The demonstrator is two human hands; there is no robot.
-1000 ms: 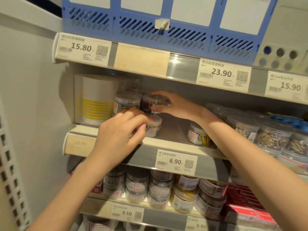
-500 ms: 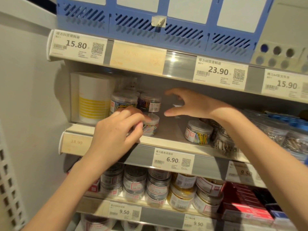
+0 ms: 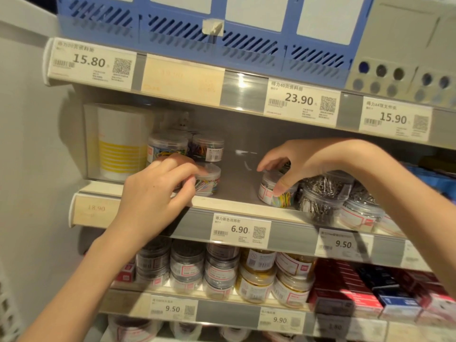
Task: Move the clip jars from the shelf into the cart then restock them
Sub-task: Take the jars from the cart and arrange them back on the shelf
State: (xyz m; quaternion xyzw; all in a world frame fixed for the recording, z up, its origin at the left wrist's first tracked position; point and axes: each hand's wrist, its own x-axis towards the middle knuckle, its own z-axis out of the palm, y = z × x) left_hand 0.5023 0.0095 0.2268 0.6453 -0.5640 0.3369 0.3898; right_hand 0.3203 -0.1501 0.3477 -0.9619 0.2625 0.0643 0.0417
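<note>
Store shelving unit seen from the front. A pale wall panel (image 3: 27, 149) fills the left of the frame; a white perforated panel (image 3: 7, 314) shows at the lower left edge. Blue slotted bins (image 3: 222, 43) and a grey holed organiser (image 3: 399, 70) occupy the upper part. Below them runs a shelf edge strip (image 3: 241, 92) with a bright light reflection and price tags, among them 15.80 (image 3: 88, 61) and 23.90 (image 3: 298, 99). A grey back panel (image 3: 246, 129) lies behind the middle shelf; the 6.90 tag (image 3: 239, 229) sits at centre.

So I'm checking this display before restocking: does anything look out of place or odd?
Mostly tidy. The price label beside the 15.80 tag is faded almost blank, and so is the 18.90 label. A piece of tape is peeling off the blue bins.
</note>
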